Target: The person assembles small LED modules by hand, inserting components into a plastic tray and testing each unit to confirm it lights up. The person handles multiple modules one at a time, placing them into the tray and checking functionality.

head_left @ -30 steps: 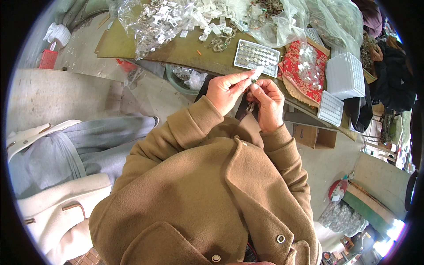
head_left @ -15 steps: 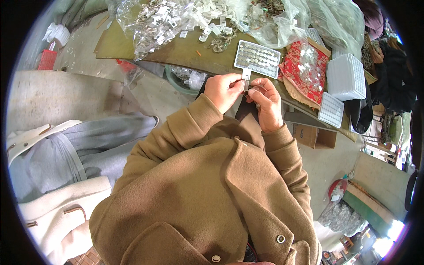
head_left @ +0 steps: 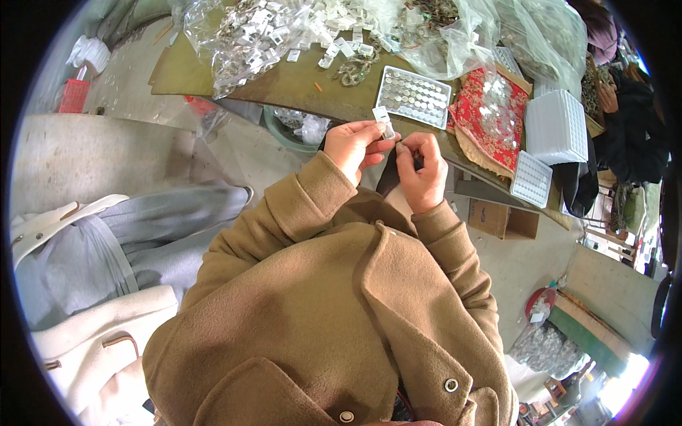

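Observation:
My left hand (head_left: 353, 150) pinches a small white tag (head_left: 381, 114) between thumb and fingers, above the near edge of the table. The tag tilts up to the left, and its lower part is hidden by the fingers. Close beside it, my right hand (head_left: 424, 172) is closed, thumb against the curled fingers. What it grips, if anything, is too small to make out. Just beyond both hands lies a white tray (head_left: 410, 119) with rows of small round silvery pieces.
A heap of white tags (head_left: 266, 35) in clear plastic covers the far left of the olive table (head_left: 284, 89). To the right are a red patterned cloth (head_left: 506, 153), a stack of white trays (head_left: 558, 128) and a single tray (head_left: 531, 179). Below stand a green basin (head_left: 280, 136) and cardboard box (head_left: 489, 218).
The tag has tilted and shifted left in my left hand. My right hand has drawn slightly away from it, and its fingers have curled in more.

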The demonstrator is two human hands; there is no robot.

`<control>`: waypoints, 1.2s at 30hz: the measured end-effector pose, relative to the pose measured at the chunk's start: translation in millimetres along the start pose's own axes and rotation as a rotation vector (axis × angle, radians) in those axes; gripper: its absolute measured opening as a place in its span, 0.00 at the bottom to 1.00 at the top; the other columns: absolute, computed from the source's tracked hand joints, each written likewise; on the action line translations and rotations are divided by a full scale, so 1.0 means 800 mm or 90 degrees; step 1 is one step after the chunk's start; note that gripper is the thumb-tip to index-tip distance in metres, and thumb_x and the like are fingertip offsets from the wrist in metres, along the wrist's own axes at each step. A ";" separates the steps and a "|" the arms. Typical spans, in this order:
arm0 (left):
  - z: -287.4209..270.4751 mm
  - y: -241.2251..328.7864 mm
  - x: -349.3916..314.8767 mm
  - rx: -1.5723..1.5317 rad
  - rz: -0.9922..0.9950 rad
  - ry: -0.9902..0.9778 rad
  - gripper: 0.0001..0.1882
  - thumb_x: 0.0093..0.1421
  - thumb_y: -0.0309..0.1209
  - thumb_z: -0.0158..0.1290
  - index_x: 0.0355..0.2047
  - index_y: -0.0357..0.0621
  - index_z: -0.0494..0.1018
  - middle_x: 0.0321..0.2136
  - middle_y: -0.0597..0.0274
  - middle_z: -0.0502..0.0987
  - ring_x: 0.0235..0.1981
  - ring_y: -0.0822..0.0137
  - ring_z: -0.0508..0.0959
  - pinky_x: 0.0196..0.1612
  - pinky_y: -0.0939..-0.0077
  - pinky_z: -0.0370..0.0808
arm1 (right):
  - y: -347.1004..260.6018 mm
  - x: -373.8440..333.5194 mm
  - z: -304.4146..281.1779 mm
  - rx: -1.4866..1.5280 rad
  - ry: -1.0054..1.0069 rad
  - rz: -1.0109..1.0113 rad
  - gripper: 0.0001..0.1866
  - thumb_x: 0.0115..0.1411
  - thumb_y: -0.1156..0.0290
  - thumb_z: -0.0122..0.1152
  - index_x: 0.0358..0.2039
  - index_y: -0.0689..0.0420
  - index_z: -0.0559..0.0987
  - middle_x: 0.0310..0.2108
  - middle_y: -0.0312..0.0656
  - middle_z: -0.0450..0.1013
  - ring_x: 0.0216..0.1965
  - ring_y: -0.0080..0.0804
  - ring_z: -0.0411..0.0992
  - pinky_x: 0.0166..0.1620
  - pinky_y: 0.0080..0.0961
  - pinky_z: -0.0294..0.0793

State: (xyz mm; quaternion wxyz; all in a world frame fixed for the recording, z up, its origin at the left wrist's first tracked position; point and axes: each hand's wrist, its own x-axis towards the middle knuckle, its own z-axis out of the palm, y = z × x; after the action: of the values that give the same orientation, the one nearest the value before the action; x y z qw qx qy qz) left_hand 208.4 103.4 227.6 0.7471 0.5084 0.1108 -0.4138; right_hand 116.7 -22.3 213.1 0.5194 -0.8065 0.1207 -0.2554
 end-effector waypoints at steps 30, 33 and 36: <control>-0.032 0.003 0.027 0.095 0.144 -0.027 0.10 0.63 0.21 0.48 0.45 0.32 0.72 0.37 0.58 0.78 0.37 0.71 0.80 0.38 0.81 0.78 | 0.029 0.092 0.016 -0.352 -0.096 -0.100 0.04 0.55 0.74 0.58 0.32 0.55 0.78 0.31 0.43 0.73 0.32 0.47 0.74 0.35 0.37 0.74; -0.037 0.002 0.033 0.109 0.146 -0.050 0.11 0.63 0.21 0.48 0.46 0.33 0.71 0.39 0.55 0.78 0.39 0.67 0.80 0.41 0.77 0.79 | 0.028 0.095 0.014 -0.333 -0.097 -0.071 0.04 0.55 0.74 0.58 0.32 0.55 0.78 0.30 0.44 0.73 0.31 0.47 0.74 0.34 0.37 0.74; -0.041 0.001 0.038 0.106 0.132 -0.065 0.12 0.63 0.22 0.48 0.47 0.33 0.70 0.41 0.54 0.78 0.41 0.66 0.81 0.42 0.76 0.79 | 0.027 0.098 0.012 -0.266 -0.107 -0.043 0.06 0.55 0.74 0.58 0.34 0.55 0.80 0.29 0.45 0.74 0.30 0.47 0.74 0.34 0.36 0.74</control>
State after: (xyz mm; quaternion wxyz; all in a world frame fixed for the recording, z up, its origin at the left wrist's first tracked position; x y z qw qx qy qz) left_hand 236.8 116.2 195.5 0.7458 0.5555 -0.0155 -0.3673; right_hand 189.7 -60.1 212.7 0.3407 -0.9184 0.1003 -0.1740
